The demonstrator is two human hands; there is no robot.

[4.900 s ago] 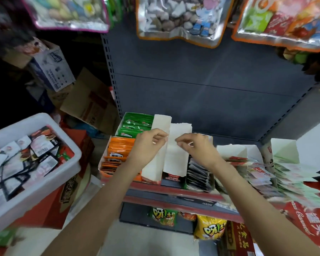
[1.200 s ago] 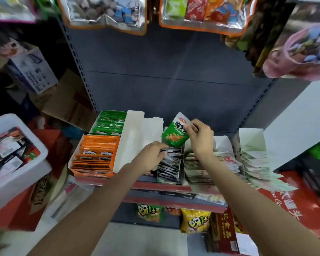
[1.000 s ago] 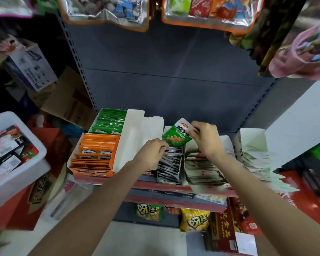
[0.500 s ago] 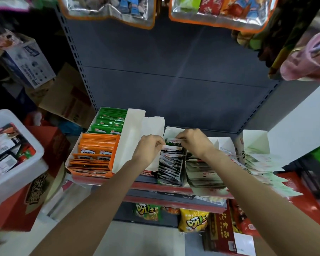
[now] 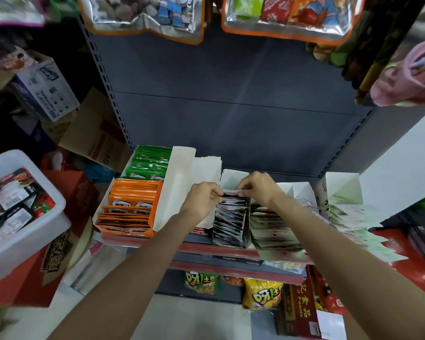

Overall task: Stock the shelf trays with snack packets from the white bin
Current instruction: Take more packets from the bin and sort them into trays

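Both hands meet over the middle shelf tray (image 5: 228,217): left hand (image 5: 201,200) and right hand (image 5: 258,188) each pinch the top edge of its farthest snack packet (image 5: 231,193). The white bin (image 5: 25,231) sits far left.

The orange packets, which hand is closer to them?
Left. The left hand is just right of the orange packets, past a white flap; the right hand is farther right.

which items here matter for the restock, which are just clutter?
In play:
left hand and right hand, both pinching the rear packet
black packet tray
white bin

Lying about:
orange tray
green packets
hanging bags
cardboard box
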